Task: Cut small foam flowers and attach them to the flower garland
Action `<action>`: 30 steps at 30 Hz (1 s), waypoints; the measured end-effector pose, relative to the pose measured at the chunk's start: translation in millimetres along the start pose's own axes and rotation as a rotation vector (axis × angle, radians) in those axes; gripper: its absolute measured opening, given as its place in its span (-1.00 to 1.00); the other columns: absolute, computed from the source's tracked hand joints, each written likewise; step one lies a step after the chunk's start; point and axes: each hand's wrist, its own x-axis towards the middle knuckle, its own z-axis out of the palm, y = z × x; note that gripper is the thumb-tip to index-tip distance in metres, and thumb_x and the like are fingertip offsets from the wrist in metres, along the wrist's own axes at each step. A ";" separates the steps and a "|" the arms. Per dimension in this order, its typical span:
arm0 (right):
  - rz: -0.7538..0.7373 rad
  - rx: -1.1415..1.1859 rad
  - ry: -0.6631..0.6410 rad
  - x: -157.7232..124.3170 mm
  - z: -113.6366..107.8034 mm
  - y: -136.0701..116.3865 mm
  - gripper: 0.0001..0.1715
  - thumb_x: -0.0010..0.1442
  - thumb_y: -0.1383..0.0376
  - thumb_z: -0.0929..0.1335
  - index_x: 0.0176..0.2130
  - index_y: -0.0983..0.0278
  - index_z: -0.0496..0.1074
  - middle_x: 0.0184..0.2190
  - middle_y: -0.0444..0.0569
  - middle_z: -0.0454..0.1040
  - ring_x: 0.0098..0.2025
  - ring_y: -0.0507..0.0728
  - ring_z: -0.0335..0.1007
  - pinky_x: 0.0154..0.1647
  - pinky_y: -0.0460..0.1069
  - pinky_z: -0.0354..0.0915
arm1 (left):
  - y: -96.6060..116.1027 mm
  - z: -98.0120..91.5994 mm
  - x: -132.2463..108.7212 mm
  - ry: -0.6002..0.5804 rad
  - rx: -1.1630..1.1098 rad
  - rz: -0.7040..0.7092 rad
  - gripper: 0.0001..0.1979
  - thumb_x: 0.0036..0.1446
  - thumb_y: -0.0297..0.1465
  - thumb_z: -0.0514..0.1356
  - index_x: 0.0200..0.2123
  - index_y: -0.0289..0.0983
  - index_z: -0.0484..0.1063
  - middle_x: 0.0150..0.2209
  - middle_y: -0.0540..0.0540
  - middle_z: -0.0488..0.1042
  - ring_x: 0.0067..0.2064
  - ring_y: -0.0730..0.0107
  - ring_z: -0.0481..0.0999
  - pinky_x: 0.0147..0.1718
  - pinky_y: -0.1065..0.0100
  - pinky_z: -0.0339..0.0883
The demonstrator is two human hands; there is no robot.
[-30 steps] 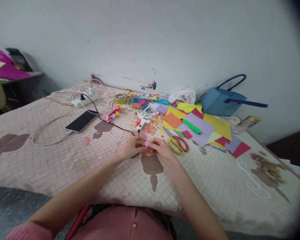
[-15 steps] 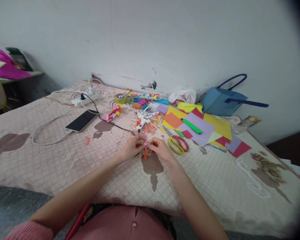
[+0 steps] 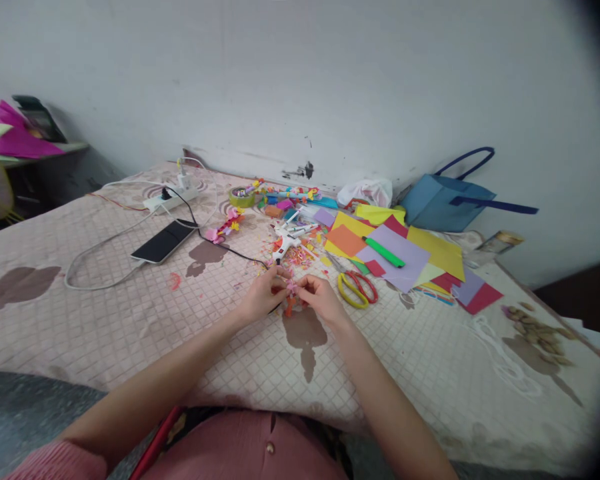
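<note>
My left hand (image 3: 263,296) and my right hand (image 3: 321,297) meet over the patterned bedspread (image 3: 130,320), fingertips pinched together on a small pink paper piece (image 3: 292,287) with an orange bit (image 3: 289,307) hanging just below it. Both hands are closed around this little paper piece. Right behind them lie colourful paper scraps (image 3: 293,259) and a white glue gun (image 3: 286,244). Yellow and red scissors (image 3: 356,288) rest just to the right of my right hand.
Coloured paper sheets (image 3: 405,257) with a green marker (image 3: 383,253) lie at the right, a blue bag (image 3: 445,200) behind them. A phone (image 3: 163,241), cables and a power strip (image 3: 173,197) are at the left. A tape roll (image 3: 241,197) sits near the wall. Nuts (image 3: 535,331) lie far right.
The hands have stayed in place, the fingers working the pink piece slightly; the orange bit shifted a little beneath it.
</note>
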 end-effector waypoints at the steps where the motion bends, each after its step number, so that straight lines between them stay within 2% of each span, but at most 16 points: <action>1: 0.000 0.002 0.003 0.1 0.1 0.4 -0.73 0.00 0.11 0.43 -0.47 0.26 0.41 -0.58 -0.18 0.39 -0.58 -0.01 0.24 -0.56 -0.10 0.15 | -0.6 0.0 0.3 0.002 -0.010 -0.003 -0.82 0.07 -0.35 0.21 -0.25 -0.26 0.35 -0.36 -0.03 0.52 -0.43 0.41 0.46 -0.40 0.40 0.26; 3: 0.008 0.012 0.012 0.5 0.1 0.9 -0.72 -0.01 0.11 0.44 -0.47 0.26 0.41 -0.59 -0.18 0.40 -0.59 -0.01 0.24 -0.56 -0.10 0.16 | -2.4 0.2 1.1 -0.002 -0.041 -0.012 -0.82 0.05 -0.35 0.21 -0.25 -0.26 0.35 -0.34 -0.04 0.52 -0.41 0.40 0.47 -0.39 0.40 0.26; 8: 0.046 0.064 0.044 1.4 -0.4 0.3 -0.69 -0.05 0.09 0.45 -0.49 0.26 0.38 -0.61 -0.19 0.39 -0.62 -0.02 0.23 -0.59 -0.10 0.20 | -4.1 0.9 3.0 -0.064 -0.186 -0.073 -0.71 -0.01 -0.38 0.25 -0.19 -0.28 0.30 -0.43 -0.01 0.52 -0.40 0.38 0.49 -0.43 0.42 0.27; 14: 0.065 0.138 0.101 3.4 -0.1 0.0 -0.73 -0.08 0.13 0.45 -0.51 0.25 0.37 -0.64 -0.22 0.35 -0.66 -0.05 0.20 -0.65 -0.13 0.17 | -0.9 0.2 3.7 -0.119 -0.417 -0.165 -0.66 -0.05 -0.38 0.29 -0.22 -0.29 0.24 -0.40 -0.05 0.54 -0.37 0.39 0.52 -0.32 0.36 0.33; 18: 0.078 0.181 0.122 4.2 0.0 -1.1 -0.73 -0.10 0.14 0.45 -0.52 0.25 0.35 -0.61 -0.21 0.39 -0.66 -0.06 0.18 -0.65 -0.14 0.16 | -0.9 0.2 3.2 -0.128 -0.536 -0.212 -0.64 -0.09 -0.37 0.33 -0.27 -0.30 0.24 -0.40 -0.04 0.53 -0.36 0.42 0.52 -0.30 0.37 0.33; 24: 0.094 0.224 0.115 3.6 0.7 -4.2 -0.71 -0.12 0.15 0.46 -0.54 0.25 0.34 -0.69 -0.24 0.32 -0.67 -0.06 0.17 -0.66 -0.15 0.14 | -3.4 2.4 3.0 -0.108 -0.629 -0.268 -0.65 -0.09 -0.31 0.36 -0.34 -0.31 0.25 -0.43 -0.02 0.52 -0.38 0.43 0.53 -0.29 0.37 0.34; 30: 0.101 0.240 0.105 2.6 1.1 -6.5 -0.70 -0.13 0.14 0.47 -0.54 0.25 0.33 -0.71 -0.26 0.30 -0.68 -0.06 0.16 -0.66 -0.14 0.15 | -4.6 2.0 1.9 -0.119 -0.656 -0.327 -0.63 -0.05 -0.23 0.33 -0.31 -0.30 0.26 -0.47 -0.03 0.53 -0.37 0.37 0.56 -0.27 0.31 0.39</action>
